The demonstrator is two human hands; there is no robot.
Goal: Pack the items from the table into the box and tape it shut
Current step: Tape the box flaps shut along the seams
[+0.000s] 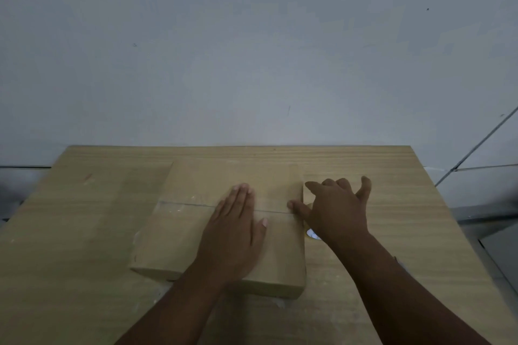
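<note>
The box (168, 241) is held down under the flat, straight-fingered left hand (235, 221). Its seam tape (182, 203) is pressed by the right hand's (336, 210) thumb, fingers lifted, nothing gripped. The tape could be wrinkled if the roll (313, 235) under that palm is dragged.

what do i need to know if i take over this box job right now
Left hand lies flat on the box top.
Right hand is at the box's right edge, thumb on the seam, fingers lifted; a tape roll peeks out beneath it.
Done: flaps closed, clear tape seems laid along the seam.
Left: press the tape's right end down, check it holds.
</note>
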